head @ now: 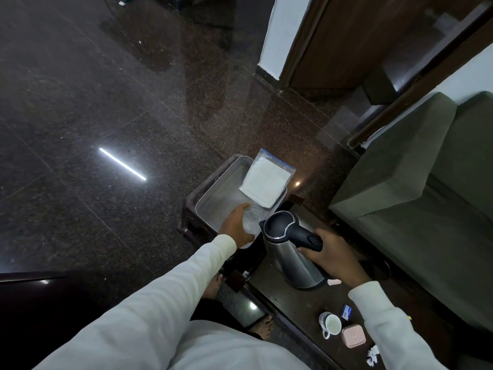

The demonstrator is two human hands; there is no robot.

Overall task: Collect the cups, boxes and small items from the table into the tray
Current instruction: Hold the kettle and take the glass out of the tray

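Nearest, on dark table [306,303], well back from kettle [290,249] toward the wearer: white cup [330,325] w/ handle, mouth facing camera, looks tipped on its side but hard to be sure. Pink box [353,335] just beside cup, touching or nearly so. Small blue item [346,312] near cup, on its sofa side. Crumpled white scrap [372,355] at table edge, closest of all. Small pink bit [334,282] right by kettle's base.

Mid: kettle tilted, steel body, black lid and handle, spout end toward tray. Right hand [333,255] wrapped round handle, fingers [306,251] curled shut under the grip, thumb on top; handle sits fully inside the fist. Cream sleeve on each arm.

Just past kettle's lid, left side: left hand [236,222] cupped round clear glass [252,220]. Fingers bent round far side of glass, mostly hidden behind it; thumb on near side. Glass rim up, lying in the curve of palm and fingers, over near end of tray. Can't tell if glass base touches tray floor.

Beyond kettle: metal tray [213,198] w/ perforated walls, resting on dark stand [189,206]. Clear zip bag [266,180] w/ white folded contents leaning across tray's far corner, partly over the rim.

Farther: green sofa [413,182] on kettle's right, dark polished floor [106,102] all round, strip-light reflection on it.
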